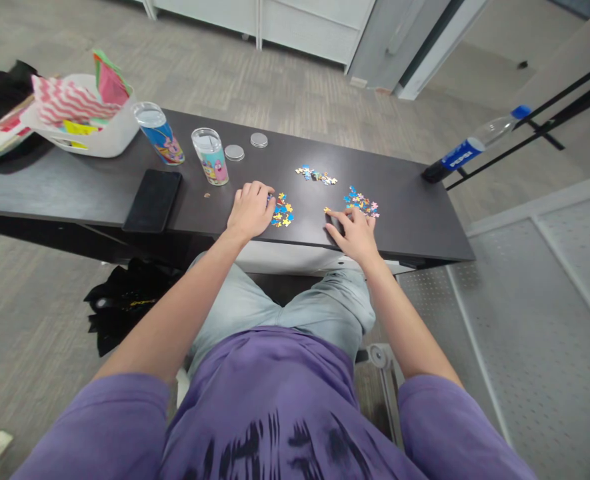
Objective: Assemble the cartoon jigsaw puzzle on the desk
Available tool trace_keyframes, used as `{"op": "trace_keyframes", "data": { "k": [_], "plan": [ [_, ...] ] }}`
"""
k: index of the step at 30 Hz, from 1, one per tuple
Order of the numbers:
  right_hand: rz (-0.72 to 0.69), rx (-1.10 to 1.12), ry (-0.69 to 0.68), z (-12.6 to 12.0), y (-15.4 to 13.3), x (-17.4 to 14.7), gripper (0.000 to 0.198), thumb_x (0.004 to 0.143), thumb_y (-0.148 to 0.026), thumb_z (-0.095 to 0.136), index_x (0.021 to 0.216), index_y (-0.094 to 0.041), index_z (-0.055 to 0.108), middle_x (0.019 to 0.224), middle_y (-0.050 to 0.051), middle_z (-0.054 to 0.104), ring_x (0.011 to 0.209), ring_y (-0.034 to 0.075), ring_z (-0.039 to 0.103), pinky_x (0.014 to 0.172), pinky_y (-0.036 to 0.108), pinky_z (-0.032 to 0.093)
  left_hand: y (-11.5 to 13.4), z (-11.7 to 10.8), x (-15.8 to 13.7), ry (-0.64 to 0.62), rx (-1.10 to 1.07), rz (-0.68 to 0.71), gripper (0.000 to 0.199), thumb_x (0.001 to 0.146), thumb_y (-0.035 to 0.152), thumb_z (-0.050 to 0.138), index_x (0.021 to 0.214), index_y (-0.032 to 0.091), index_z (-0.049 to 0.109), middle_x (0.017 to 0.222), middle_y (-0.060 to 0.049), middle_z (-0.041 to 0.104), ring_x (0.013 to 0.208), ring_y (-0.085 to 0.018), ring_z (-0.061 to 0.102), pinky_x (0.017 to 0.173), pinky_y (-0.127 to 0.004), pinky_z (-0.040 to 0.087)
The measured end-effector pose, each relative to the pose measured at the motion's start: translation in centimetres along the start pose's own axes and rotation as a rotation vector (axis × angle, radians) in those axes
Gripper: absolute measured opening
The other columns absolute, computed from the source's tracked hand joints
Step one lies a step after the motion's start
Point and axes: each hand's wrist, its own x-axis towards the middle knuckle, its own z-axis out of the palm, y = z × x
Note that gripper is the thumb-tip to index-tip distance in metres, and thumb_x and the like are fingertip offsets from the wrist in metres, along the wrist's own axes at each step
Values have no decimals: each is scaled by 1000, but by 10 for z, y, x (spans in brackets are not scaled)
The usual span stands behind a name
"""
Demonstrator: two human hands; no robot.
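Note:
My left hand (pixel 251 209) lies palm down on the dark desk, fingers loosely extended. Its fingertips rest at the edge of a small heap of blue and yellow jigsaw puzzle pieces (pixel 283 212), covering part of it. My right hand (pixel 353 233) hovers low or rests over the desk, thumb and fingers apart. A single yellow puzzle piece (pixel 327 210) lies at its index fingertip; touching or just apart, I cannot tell. Just beyond that hand spreads a second heap of puzzle pieces (pixel 359 200). Farther back, a row of puzzle pieces (pixel 315 175) runs across the desk.
Two printed clear tubs (pixel 159 137) (pixel 211 160) stand left of my hands, near two silver lids (pixel 234 153) (pixel 259 139). A black phone (pixel 153 200) overhangs the desk's front edge. A white basket (pixel 109 137) sits far left; a Pepsi bottle (pixel 462 157) stands right.

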Motion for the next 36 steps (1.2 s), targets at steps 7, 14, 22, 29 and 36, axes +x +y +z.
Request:
{"op": "trace_keyframes", "data": {
  "k": [7,14,22,29,36],
  "plan": [
    [117,10,89,-9,38,-14,55,114,-62,71,161,-41,92,158,28,79,151,62,72,127,90,52,-1,0,0,0,-5,9,41,128,27,52,158,19,80,167,-25,76,163,-46,65,141,-65,52],
    [95,45,99,1,16,5,59,113,-63,70,160,-33,90,164,29,79,158,59,71,135,88,53,-2,1,0,7,-13,12,42,127,28,53,156,21,81,167,-24,78,162,-47,66,141,-67,53],
    [136,98,-17,19,-43,80,75,122,-51,68,189,-19,69,181,29,73,157,53,80,137,71,63,2,-4,-1,-28,32,-15,49,128,31,50,163,16,81,172,-26,76,167,-47,67,146,-65,52],
    [260,-37,-119,3,-68,118,71,131,-51,64,193,-15,65,185,30,73,163,52,78,134,65,65,2,-4,0,-12,29,-16,48,127,32,49,159,20,83,171,-24,78,165,-46,68,147,-67,53],
    [165,-10,-30,16,-59,93,50,131,-40,59,172,-21,82,171,24,81,148,47,83,127,58,66,1,-2,0,-13,21,-21,48,127,32,50,160,21,81,172,-24,77,167,-47,67,148,-67,51]
  ]
}}
